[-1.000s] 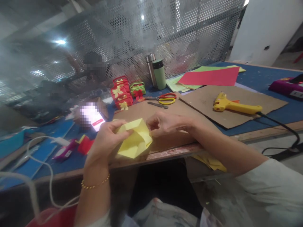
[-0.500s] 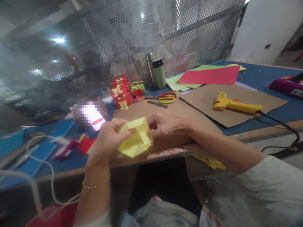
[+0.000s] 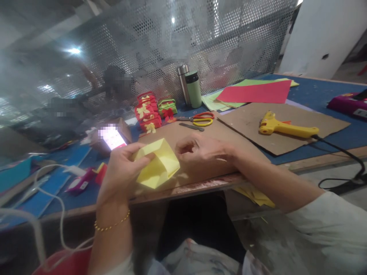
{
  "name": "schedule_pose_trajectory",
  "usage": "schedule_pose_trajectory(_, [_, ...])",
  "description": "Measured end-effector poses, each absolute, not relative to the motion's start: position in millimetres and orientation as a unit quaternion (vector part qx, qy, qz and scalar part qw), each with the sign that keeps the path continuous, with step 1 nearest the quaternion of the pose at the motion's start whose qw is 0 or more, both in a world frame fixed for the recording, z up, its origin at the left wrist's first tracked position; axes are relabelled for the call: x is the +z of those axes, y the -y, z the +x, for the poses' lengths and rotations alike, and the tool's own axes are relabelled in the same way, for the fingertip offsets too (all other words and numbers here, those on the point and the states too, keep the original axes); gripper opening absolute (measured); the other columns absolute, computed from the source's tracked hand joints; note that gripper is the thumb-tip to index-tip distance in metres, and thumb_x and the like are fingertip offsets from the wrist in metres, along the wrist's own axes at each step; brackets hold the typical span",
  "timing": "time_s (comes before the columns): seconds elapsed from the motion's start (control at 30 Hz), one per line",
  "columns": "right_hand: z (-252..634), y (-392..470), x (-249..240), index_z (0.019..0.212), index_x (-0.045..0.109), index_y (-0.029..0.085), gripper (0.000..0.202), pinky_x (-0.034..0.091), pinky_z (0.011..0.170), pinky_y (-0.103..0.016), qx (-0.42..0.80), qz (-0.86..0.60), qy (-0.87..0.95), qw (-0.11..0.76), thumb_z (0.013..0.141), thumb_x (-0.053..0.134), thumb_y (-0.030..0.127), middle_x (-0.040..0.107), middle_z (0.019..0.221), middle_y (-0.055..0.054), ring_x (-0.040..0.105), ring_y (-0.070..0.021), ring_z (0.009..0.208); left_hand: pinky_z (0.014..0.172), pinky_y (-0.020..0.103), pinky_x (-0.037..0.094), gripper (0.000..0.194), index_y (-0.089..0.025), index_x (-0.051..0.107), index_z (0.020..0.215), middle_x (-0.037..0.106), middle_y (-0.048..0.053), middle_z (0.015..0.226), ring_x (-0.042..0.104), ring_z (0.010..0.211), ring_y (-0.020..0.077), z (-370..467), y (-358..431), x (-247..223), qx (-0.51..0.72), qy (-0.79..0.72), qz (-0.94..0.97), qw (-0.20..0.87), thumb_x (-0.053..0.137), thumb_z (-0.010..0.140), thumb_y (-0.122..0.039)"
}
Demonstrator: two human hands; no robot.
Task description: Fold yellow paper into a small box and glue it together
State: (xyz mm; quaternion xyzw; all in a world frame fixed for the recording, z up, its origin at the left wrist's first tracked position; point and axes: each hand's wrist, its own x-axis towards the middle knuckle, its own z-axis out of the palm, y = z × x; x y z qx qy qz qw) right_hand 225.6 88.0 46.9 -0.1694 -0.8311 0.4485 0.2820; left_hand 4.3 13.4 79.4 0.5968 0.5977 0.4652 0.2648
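Observation:
A folded yellow paper piece (image 3: 160, 164), shaped like a small open box, is pinched between the thumb and fingers of my left hand (image 3: 123, 164). It is held above the front edge of the brown cardboard (image 3: 226, 141). Just to the right of the paper, my right hand (image 3: 197, 149) is curled with thumb and fingertips together, apart from the paper. Whether anything small sits between those fingertips cannot be made out. Behind my hands lie scissors (image 3: 203, 119) with red and yellow handles and a dark blade-like tool (image 3: 191, 126).
A yellow glue gun (image 3: 289, 128) lies on cardboard at the right, its black cable trailing. Red paper bags (image 3: 147, 112), a small green bag (image 3: 166, 105) and a green bottle (image 3: 194, 89) stand behind. At the left are a lit phone (image 3: 113, 137) and white cables.
My left hand has moved left with the yellow paper. My right hand has come away from the paper's right side, leaving a gap between them.

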Motion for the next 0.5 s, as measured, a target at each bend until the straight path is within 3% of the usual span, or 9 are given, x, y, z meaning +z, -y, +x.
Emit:
schedule_pose_trajectory(0.3, [222.3,-76.2,48.0,0.061,0.051,0.016,0.019,0.027,0.056,-0.023,0.456,-0.209,0.824,0.263,0.078,0.056,0.022,0.039,0.060,0.005,0.041,-0.0087,0.061,0.048,0.020,0.055,0.025,-0.017,0.078,0.085,0.075,0.001,0.072,0.069,0.056,0.0152,0.5,-16.8,72.0,0.449,-0.600,0.617,0.241,0.085,0.066,-0.031])
schedule_pose_trajectory(0.5, [223.8,-72.3,53.5,0.061,0.046,0.017,0.019,0.026,0.055,-0.023,0.420,-0.227,0.840,0.260,0.077,0.056,0.017,0.039,0.061,0.006,0.038,-0.0073,0.061,0.047,0.019,0.053,0.020,-0.016,0.076,0.077,0.071,-0.001,0.063,0.065,0.051,0.0135,1.6,-16.3,72.9,0.480,-0.581,0.599,0.270,0.085,0.062,-0.026])
